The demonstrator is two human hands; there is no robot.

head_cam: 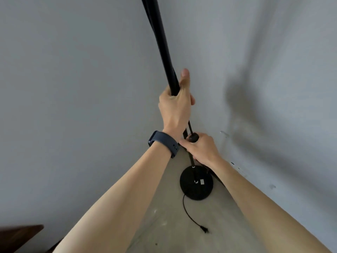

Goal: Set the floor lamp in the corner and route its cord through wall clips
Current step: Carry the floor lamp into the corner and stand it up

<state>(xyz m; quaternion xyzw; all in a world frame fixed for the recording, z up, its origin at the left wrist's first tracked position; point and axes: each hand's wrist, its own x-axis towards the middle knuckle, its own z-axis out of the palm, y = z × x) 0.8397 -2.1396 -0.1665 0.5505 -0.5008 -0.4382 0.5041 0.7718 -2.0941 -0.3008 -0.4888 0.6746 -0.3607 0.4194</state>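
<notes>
A black floor lamp stands in the corner where two grey walls meet. Its long pole (160, 39) runs up out of the top of the frame. My left hand (176, 105) is closed around the pole at mid-height. My right hand (200, 149) grips the thinner lower pole just under a black knob (193, 137). The round black base (196, 183) rests on the concrete floor. A black cord (187, 213) curls out from the base and ends in a plug (203, 230) lying loose on the floor. A small clear clip (224, 133) sits on the right wall.
A dark wooden furniture edge (20, 234) shows at the lower left. Another small mark or clip (272, 186) sits low on the right wall. The bare concrete floor (164, 234) widens toward me. A dark blue band is on my left wrist.
</notes>
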